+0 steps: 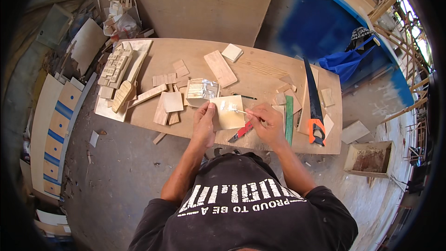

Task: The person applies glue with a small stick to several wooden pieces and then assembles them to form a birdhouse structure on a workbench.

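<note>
My left hand grips the left edge of a thin, pale square wooden piece, thumb on top. It is raised above the table near the front edge. Pinched in my right hand is a thin stick, its tip touching a wet white smear that looks like glue on the square's upper part. Just beyond sits a small slatted wooden block with shiny clear material on its right side. A dark pencil lies behind the square, and a red utility knife lies partly under my right hand.
Wood offcuts cover the table's middle left. At the far left, a wooden model stands on a board. On the right lie a green strip and a handsaw with an orange handle. A blue cloth hangs beyond the table's right corner.
</note>
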`<state>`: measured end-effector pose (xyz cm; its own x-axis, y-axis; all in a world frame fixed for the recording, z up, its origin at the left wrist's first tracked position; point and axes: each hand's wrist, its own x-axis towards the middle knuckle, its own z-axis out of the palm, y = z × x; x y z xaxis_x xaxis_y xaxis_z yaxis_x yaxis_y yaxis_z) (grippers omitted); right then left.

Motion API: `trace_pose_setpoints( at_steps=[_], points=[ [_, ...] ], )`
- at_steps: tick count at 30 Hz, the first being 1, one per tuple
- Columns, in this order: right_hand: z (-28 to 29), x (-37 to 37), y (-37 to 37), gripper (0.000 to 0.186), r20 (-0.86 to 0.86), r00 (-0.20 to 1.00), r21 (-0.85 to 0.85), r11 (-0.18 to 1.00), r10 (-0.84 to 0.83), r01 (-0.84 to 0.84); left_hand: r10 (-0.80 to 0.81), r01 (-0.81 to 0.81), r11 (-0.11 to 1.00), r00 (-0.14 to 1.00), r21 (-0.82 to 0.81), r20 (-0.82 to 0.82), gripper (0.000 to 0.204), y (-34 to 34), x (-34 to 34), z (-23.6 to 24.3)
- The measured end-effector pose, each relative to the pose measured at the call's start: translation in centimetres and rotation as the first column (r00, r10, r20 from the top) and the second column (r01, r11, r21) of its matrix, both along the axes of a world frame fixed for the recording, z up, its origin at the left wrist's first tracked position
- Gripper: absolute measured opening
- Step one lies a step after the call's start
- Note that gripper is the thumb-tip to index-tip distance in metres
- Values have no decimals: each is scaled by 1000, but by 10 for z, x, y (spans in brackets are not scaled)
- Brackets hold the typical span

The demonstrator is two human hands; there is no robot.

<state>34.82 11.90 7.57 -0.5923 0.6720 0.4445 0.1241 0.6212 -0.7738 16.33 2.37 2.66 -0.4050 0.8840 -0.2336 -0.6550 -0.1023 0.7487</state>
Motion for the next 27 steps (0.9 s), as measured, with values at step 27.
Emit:
trace_pose_setpoints(
  at_steps=[27],
  points=[
    [-20,-18,-49,17,43,976,-449,869,-213,210,271,-290,950,949,113,159,20,5,6,24]
  ],
)
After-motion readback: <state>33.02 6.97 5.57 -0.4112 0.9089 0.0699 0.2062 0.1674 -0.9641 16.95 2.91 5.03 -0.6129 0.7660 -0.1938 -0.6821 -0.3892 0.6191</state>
